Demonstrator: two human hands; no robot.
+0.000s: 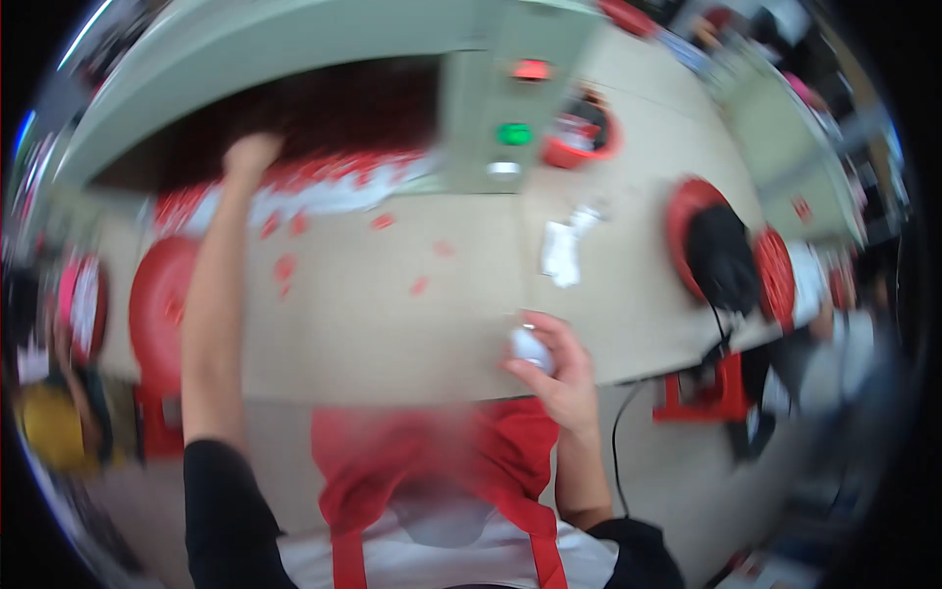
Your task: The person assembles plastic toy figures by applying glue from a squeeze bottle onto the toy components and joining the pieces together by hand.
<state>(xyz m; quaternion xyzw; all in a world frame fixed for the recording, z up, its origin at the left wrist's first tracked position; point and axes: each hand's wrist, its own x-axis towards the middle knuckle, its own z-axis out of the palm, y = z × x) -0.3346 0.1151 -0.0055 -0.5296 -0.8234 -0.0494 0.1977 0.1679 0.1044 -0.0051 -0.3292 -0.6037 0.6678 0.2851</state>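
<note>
Left hand (255, 152) at the machine (476, 108), can't tell its grip! Right hand (561, 365), in front of it, clutches a white object (531, 349).

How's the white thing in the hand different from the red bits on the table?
Colour: the white thing is white, while the red bits are red. Number: there's one white thing but several red bits. Place: the white thing is held in the right hand, while the red bits lie scattered on the table. Both look blurry.
</note>
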